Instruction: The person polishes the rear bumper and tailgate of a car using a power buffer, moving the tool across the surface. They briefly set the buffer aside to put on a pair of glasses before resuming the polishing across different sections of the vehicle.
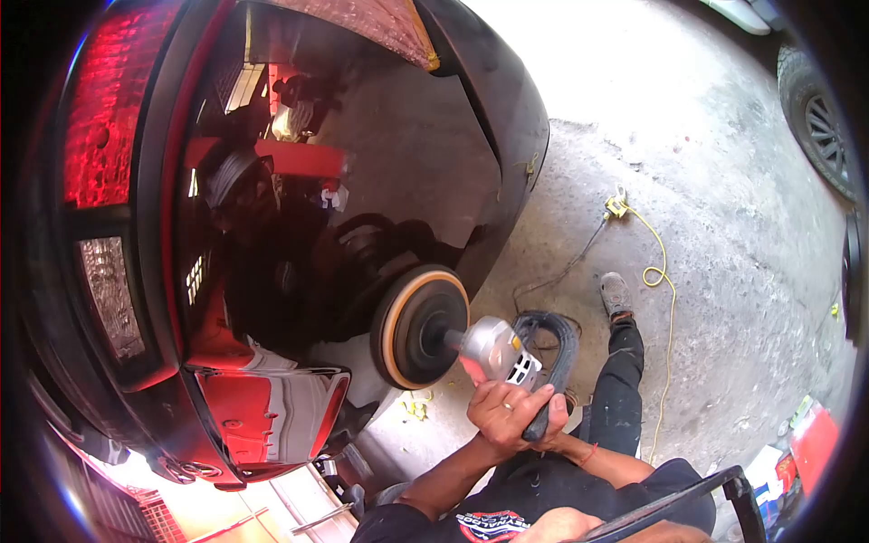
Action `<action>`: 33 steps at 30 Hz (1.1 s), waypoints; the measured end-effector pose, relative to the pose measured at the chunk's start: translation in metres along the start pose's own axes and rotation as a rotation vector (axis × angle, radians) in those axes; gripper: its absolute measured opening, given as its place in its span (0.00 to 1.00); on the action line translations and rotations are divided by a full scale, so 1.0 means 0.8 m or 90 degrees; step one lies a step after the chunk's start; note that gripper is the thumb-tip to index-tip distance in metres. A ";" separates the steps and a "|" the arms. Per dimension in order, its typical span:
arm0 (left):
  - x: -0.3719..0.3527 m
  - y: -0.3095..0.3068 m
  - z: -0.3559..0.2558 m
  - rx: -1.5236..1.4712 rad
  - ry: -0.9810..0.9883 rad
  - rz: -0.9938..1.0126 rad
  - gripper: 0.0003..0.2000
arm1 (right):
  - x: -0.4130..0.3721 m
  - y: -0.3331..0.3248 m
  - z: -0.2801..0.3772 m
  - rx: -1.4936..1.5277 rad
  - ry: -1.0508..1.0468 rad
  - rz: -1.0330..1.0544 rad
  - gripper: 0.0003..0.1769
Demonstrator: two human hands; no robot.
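Observation:
My two hands are close together around a grey power polisher (496, 348) at the lower middle of the head view. My left hand (507, 414) has its fingers wrapped over the body, just behind the silver gear head. Beside it, my right hand (554, 423) closes around the dark rear grip. The round polishing pad (418, 330), black with an orange-tan rim, is at the lower part of a glossy dark car body panel (407, 163). A thick dark loop handle (566, 348) curves out from the tool.
A red tail light (118, 109) runs down the car's left side in view. On the concrete floor (724, 244) lie a yellow extension cord (670, 317) and its yellow socket (617, 206). Another vehicle's wheel (815, 122) stands at the far right, and my shoe (615, 294) is near the cord.

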State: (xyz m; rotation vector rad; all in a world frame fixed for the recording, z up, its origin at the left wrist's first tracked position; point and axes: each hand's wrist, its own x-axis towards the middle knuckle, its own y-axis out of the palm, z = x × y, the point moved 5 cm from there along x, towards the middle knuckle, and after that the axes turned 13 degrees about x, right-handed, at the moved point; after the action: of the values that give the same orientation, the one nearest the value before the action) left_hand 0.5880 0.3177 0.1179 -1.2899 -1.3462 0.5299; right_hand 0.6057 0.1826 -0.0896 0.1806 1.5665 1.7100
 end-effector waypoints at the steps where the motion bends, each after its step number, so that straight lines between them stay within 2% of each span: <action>1: 0.007 0.004 0.001 0.001 -0.004 0.002 0.11 | 0.005 -0.001 0.007 0.012 -0.002 -0.008 0.12; 5: 0.037 0.017 -0.003 -0.013 0.020 -0.003 0.12 | 0.021 -0.003 0.023 0.133 0.029 -0.018 0.11; 7: 0.052 0.023 -0.005 -0.031 0.020 -0.007 0.12 | 0.025 0.001 0.033 0.340 0.097 -0.010 0.11; 9: 0.066 0.028 -0.007 -0.028 0.024 0.001 0.12 | 0.029 0.023 0.052 0.938 0.288 0.056 0.12; 10: 0.074 0.031 -0.008 -0.029 0.028 0.005 0.12 | 0.030 0.032 0.063 1.161 0.390 0.067 0.12; 14: 0.110 0.041 -0.015 -0.025 0.045 0.000 0.11 | 0.047 0.047 0.102 1.503 0.564 0.228 0.14; 20: 0.164 0.048 -0.022 -0.028 0.055 -0.042 0.12 | 0.061 0.054 0.198 1.291 0.341 0.277 0.13; 23: 0.190 0.041 -0.023 -0.022 0.064 -0.083 0.11 | 0.065 0.066 0.239 1.248 0.277 0.311 0.12; 28: 0.224 0.028 -0.026 -0.056 0.075 -0.157 0.09 | 0.058 0.091 0.282 1.261 0.244 0.396 0.12; 33: 0.181 -0.003 -0.026 -0.054 0.080 -0.178 0.10 | 0.031 0.126 0.265 1.295 0.269 0.494 0.12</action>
State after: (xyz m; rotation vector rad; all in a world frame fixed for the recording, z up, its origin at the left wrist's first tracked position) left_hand 0.6405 0.4373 0.1835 -1.1577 -1.4256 0.1981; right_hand 0.6680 0.3709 0.0381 1.5749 3.1616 -0.2540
